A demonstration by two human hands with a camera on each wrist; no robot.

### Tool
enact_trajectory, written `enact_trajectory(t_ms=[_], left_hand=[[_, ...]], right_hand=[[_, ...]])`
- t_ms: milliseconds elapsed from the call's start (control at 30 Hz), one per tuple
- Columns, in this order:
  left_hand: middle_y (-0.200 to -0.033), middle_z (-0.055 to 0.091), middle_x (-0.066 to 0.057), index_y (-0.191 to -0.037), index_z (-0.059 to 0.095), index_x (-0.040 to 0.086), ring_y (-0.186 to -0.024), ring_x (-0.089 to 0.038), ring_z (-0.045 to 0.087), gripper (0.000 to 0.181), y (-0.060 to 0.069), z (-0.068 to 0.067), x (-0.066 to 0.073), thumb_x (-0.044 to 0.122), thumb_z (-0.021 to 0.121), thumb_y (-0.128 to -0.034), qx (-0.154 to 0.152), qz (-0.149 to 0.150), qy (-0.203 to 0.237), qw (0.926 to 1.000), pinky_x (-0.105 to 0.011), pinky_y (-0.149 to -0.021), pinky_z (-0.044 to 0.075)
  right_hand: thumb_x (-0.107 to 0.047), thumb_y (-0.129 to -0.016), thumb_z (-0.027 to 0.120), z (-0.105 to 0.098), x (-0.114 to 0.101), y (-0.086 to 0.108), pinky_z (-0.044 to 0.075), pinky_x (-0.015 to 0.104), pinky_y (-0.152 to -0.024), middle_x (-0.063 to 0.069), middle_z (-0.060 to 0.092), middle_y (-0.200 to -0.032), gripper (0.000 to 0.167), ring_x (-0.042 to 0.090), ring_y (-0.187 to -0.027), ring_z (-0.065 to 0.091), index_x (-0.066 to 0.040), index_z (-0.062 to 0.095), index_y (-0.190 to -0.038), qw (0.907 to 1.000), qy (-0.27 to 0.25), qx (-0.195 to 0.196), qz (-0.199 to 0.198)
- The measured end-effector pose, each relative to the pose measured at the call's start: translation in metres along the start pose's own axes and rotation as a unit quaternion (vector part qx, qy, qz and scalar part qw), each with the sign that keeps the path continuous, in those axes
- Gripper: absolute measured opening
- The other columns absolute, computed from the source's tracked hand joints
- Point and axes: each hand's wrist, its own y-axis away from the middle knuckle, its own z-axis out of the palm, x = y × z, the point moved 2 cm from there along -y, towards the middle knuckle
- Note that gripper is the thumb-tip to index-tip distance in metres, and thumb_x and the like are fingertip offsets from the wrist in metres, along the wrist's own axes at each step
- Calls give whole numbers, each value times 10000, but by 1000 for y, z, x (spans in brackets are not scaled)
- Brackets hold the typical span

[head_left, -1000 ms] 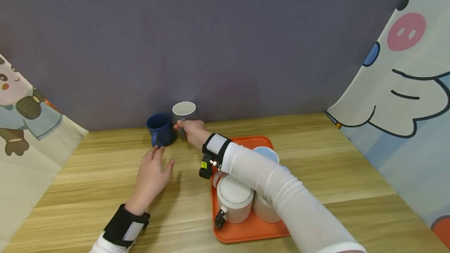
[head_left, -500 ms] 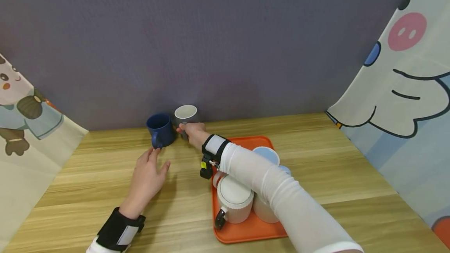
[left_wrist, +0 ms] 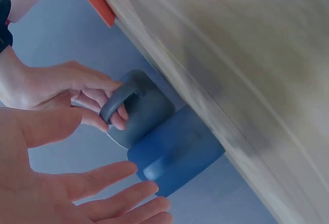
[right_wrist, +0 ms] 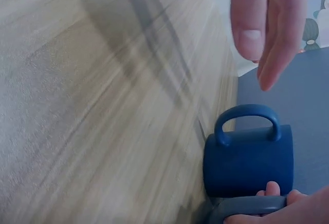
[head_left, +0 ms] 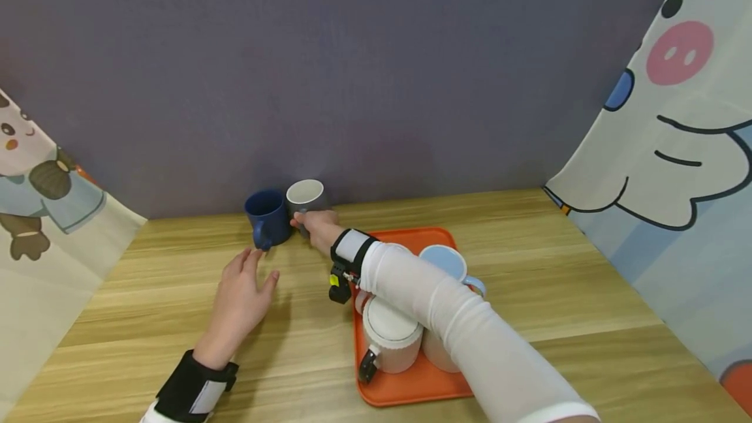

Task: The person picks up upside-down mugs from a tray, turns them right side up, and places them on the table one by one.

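— Pictured where, the gray mug (head_left: 308,202)?

— Just left of center in the head view's frame, beside the blue mug (head_left: 270,220) and close to the dark backdrop (head_left: 376,83). Seen side by side with the blue one in the left wrist view, too. Resting on the table (head_left: 305,358) or slightly lifted: cannot tell.

— Held how?

— Gripped by its handle (left_wrist: 114,102) in the right hand (head_left: 320,228), fingers curled through the loop. Shown most clearly left of center in the left wrist view.

— And with the left hand (head_left: 239,296)?

— Held out at lower left of the head view, fingers straight and a little spread, thumb apart. Pointed toward the blue mug, near its handle but apart from it in the right wrist view.

— Also in the frame?

— At lower center, on an orange tray (head_left: 393,391), a ribbed white cup (head_left: 393,348) with a dark handle and a light-blue mug (head_left: 443,258), with more cups partly hidden behind a white sleeve (head_left: 423,299). Strapped around both wrists, black-and-white bands (head_left: 355,245). At far left and far right, cartoon-print sheets (head_left: 705,194).
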Motion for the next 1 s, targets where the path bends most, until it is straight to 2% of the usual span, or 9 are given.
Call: enact_trajectory(t_ms=[200, 533, 900, 1000], left_hand=[[-1403, 327, -367, -1337, 412, -124, -1276, -523, 309, 557, 2, -1, -2, 217, 578, -928, -63, -74, -39, 9999, -640, -1007, 310], [-1417, 315, -359, -1346, 400, -123, -1293, -512, 294, 562, 1, -2, -4, 230, 563, -940, -154, -91, -79, 9998, -631, -1021, 303], [-1408, 329, -360, -1339, 414, -121, -1281, -515, 309, 558, 2, -1, -2, 224, 573, -931, -83, -50, -48, 9999, -632, -1010, 312], [-1407, 331, -360, -1337, 417, -120, -1283, -513, 309, 554, 1, 0, -2, 220, 574, -929, -83, -42, -45, 9999, -631, -1013, 311]], right_hand=[[56, -832, 663, -1, 3, 2, 505, 381, -920, 220, 697, -984, 246, 317, -929, 692, 118, 609, -1064, 10000, 40, 12, -22], [44, -830, 672, -1, 5, -1, 509, 365, -909, 212, 704, -964, 236, 304, -911, 698, 114, 620, -1050, 9997, 254, 10, 4], [-8, -849, 672, -4, 5, -4, 520, 277, -790, 156, 727, -912, 158, 243, -911, 701, 57, 670, -992, 9936, 1112, -134, -134], [-13, -838, 684, -5, 5, -4, 483, 206, -693, 148, 730, -884, 123, 246, -897, 706, 46, 688, -946, 9902, 1355, -82, -311]])
